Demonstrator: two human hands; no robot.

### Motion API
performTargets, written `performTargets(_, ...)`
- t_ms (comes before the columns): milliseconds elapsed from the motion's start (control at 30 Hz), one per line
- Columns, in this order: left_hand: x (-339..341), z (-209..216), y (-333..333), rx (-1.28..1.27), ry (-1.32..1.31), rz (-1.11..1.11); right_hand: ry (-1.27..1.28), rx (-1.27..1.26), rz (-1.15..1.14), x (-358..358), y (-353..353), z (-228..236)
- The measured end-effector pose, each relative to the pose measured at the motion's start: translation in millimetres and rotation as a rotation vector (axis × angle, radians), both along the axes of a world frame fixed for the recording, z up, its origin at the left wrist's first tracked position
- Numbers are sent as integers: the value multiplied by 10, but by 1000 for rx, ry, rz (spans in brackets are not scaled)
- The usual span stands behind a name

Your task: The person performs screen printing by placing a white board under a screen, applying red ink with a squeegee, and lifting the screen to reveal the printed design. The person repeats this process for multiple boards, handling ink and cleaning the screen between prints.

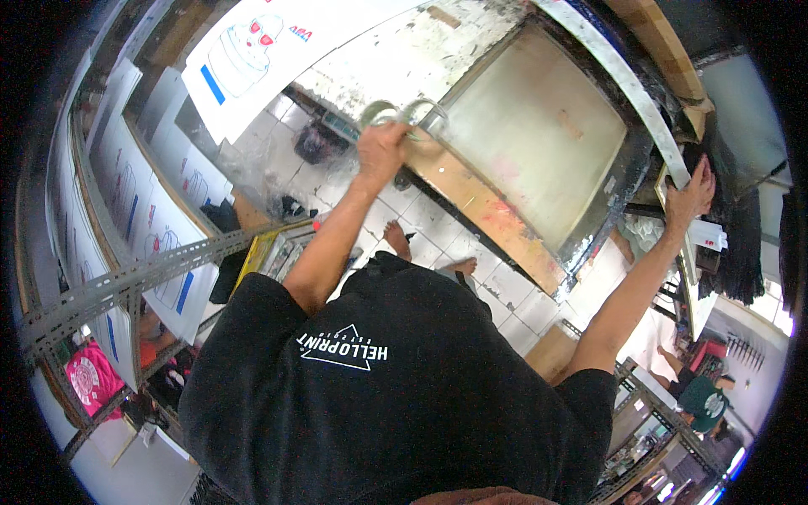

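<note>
My left hand (383,156) is closed at the near left corner of a wooden ledge (488,202), right beside two rolls of tape (379,114). What its fingers grip is hidden. Far to the right, my right hand (694,189) holds the lower end of a long pale bar (619,67), which looks curved in this view. Between my hands lies a large panel with a yellowish, translucent surface (539,126) and a dark, stained border. A white printed sheet (278,42) with a cartoon figure in red glasses lies at the upper left.
Racks with a perforated metal rail (168,273) hold several similar printed sheets (172,244) at left. Tiled floor (513,311) shows below the ledge, with my bare feet on it. A dark plastic bag (316,143) sits beyond. Another person (703,400) is at the far lower right.
</note>
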State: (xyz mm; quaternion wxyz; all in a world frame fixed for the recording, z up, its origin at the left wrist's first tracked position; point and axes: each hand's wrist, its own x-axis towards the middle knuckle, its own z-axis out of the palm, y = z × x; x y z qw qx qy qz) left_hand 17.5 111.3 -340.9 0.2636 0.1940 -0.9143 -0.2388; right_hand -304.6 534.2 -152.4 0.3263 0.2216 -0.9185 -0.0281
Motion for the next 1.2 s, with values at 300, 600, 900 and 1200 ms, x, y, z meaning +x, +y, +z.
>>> performTargets(300,1598,-651,-576,30,-161,336,-8,-8,48,-95,166,14)
performTargets(600,1036,-2008,220,172,-456,-90,-56,38,33,-84,5,91)
performTargets(900,310,-3397,800,-177,-954,-539,-121,20,-42,-78,-100,215)
performTargets(1200,126,-3131,634,-257,-597,-586,-116,3,-61,-51,-175,216)
